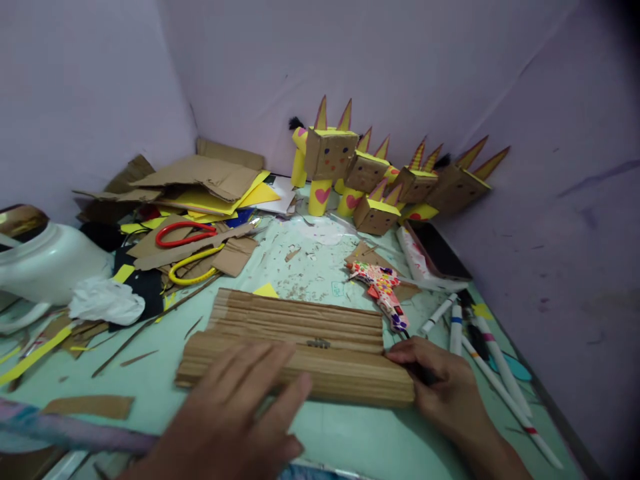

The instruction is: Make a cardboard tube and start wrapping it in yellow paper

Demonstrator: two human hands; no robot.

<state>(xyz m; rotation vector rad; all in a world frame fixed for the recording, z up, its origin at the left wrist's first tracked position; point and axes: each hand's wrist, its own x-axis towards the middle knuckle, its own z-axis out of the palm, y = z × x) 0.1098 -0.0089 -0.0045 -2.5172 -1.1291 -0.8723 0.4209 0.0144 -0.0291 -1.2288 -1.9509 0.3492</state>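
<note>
A piece of corrugated cardboard (350, 373) lies in front of me, its near part folded over into a thick strip and its ridged part flat behind. My left hand (240, 413) is over the strip's left half, slightly blurred, fingers spread. At the strip's right end is my right hand (445, 387), fingers curled, a fingertip at the cardboard's edge. Something dark shows within its grip; I cannot make out what. Just beyond that hand lies a glue gun (383, 290) with a colourful floral pattern, its black cord running toward the fingers.
Cardboard figures (330, 153) with yellow horns stand along the back wall. Red-handled scissors (185, 235) and yellow-handled ones (195, 265) lie left among cardboard sheets (200, 177). A white jug-like vessel (55, 260) and crumpled tissue (107, 300) sit far left; markers (495, 373) lie right.
</note>
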